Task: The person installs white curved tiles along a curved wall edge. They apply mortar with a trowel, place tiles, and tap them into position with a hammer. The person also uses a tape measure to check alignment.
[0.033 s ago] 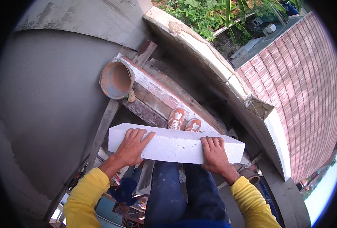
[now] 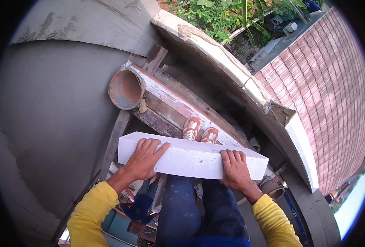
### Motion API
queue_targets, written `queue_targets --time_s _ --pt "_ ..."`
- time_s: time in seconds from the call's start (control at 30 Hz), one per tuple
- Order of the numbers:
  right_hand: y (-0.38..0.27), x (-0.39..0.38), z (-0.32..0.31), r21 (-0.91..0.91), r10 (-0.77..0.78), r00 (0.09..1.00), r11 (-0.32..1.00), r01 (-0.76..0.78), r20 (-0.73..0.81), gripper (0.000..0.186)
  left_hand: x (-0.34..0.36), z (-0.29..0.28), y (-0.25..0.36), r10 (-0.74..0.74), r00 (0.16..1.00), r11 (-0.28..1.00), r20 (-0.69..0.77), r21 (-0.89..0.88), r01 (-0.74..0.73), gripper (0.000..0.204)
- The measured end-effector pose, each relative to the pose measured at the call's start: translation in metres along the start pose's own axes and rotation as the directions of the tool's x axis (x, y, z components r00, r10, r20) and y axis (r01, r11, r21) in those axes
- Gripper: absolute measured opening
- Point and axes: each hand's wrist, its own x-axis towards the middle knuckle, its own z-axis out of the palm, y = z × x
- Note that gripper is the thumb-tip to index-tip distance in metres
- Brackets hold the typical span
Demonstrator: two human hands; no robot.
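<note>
A long white aerated concrete block (image 2: 190,158) is held level in front of my legs. My left hand (image 2: 144,159) grips it near the left end, fingers over the top edge and thumb spread along it. Nearer the right end, my right hand (image 2: 235,169) is closed over the same edge with its fingertips on top. The undersides of both grips are hidden. Beyond the block, my orange-and-white shoes (image 2: 191,125) stand on wooden planks (image 2: 166,109).
A mortar-stained bucket (image 2: 127,88) sits at the planks' far end, against a grey plastered wall (image 2: 59,115). On the right runs an unfinished block wall top (image 2: 227,61), with a tiled roof (image 2: 314,82) beyond. Below at lower left, another person (image 2: 139,208) shows beneath the planks.
The block and my right hand have shifted very slightly to the right in the view. Both hands keep their hold.
</note>
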Motion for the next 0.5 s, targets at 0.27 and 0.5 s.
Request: queue_targets --time_s 0.27,0.5 --pt "-0.031 -0.092 -0.122 0.165 0.266 0.913 0.961 -0.224 -0.309 0.102 0.046 -0.176 0.097 0.259 0.964 0.928 0.066 0.259 -0.267 0.113" --pt "-0.016 -0.088 -0.243 0.038 0.313 0.817 0.940 -0.338 -0.483 0.113 0.104 -0.314 0.144 0.406 0.913 0.809 -0.029 0.476 -0.345 0.114"
